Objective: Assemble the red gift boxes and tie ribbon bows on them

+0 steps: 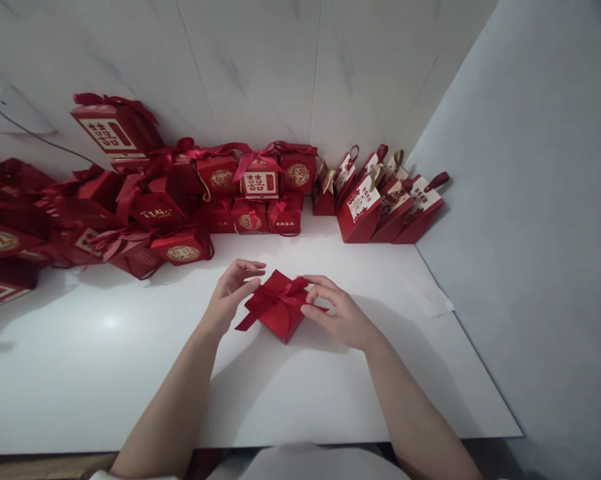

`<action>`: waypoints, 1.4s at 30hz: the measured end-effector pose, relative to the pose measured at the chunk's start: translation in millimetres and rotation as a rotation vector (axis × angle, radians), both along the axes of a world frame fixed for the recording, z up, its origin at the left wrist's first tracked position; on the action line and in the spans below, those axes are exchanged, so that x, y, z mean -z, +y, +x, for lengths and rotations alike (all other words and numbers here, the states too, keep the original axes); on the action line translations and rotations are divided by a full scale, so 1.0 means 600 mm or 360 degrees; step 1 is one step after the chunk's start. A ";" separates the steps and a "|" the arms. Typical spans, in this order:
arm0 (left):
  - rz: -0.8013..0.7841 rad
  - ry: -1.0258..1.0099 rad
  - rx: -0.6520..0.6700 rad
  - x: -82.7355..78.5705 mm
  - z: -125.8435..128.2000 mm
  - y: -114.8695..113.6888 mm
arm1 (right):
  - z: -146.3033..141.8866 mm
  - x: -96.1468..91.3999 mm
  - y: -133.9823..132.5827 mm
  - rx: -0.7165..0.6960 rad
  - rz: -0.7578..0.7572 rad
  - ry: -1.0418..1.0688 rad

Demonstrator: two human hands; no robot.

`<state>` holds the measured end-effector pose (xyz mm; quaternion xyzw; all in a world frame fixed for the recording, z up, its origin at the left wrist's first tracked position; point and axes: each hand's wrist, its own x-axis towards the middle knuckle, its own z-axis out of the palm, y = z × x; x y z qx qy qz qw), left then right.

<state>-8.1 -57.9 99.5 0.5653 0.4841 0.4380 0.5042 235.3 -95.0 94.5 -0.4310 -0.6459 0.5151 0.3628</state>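
A small red gift box sits at an angle on the white table, tied on top with a dark red ribbon in a bow. One ribbon tail hangs off its left side; another shows by my right thumb. My left hand is just left of the box, fingers apart and holding nothing. At the box's right edge, my right hand has its fingertips and thumb drawn together around the bow's right loop.
Several red boxes with ribbons are stacked along the wall at back left. Several red and white handled boxes stand at back right. A pale sheet lies by the right-hand wall. A cable hangs at the upper left.
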 end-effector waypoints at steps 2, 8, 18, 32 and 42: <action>0.0029 0.0074 0.0112 -0.003 0.001 -0.004 | -0.002 0.001 -0.001 0.0007 -0.0024 0.0000; 0.0167 0.0495 0.0263 -0.001 0.018 -0.014 | -0.007 0.006 -0.004 -0.0046 0.0002 -0.0075; 0.0251 0.0634 0.0344 0.006 0.013 -0.008 | 0.000 0.007 0.000 -0.0137 0.0071 -0.0110; 0.0239 0.0636 0.0372 0.007 0.010 -0.008 | 0.011 0.000 0.004 -0.0275 0.0170 -0.0245; 0.0245 0.0624 0.0363 0.007 0.012 -0.008 | 0.014 0.006 0.008 -0.0306 0.0185 -0.0182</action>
